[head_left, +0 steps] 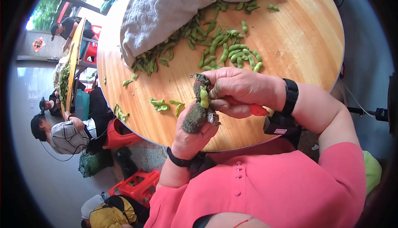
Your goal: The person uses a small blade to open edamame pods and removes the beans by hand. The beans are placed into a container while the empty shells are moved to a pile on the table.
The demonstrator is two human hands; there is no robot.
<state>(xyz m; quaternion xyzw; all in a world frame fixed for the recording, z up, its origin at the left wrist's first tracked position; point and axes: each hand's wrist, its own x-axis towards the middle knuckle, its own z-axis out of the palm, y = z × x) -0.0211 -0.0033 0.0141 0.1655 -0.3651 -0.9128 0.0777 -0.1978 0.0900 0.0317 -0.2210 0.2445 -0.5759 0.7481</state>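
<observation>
Close to the near edge of the round wooden table [290, 58], my two hands meet around a green soybean pod [204, 97]. My left hand [186, 139] is closed on the pod, with dark, fuzzy coverings on its fingers and a shiny grey bit near one fingertip. My right hand [248, 89] is also closed, its fingertips at the pod. From its palm sticks out a red-orange handle [258, 110]; whatever it belongs to is hidden by the fingers. Beyond my hands lies a heap of plump pods [232, 52], and a few opened pods [158, 104] are scattered to the left.
A grey-white cloth [166, 16] partly covers a larger pile of pods [149, 64]. On the left, people sit at another table [74, 66] with greens on it. Red plastic stools [141, 186] and a green net bag [95, 163] stand on the floor at lower left.
</observation>
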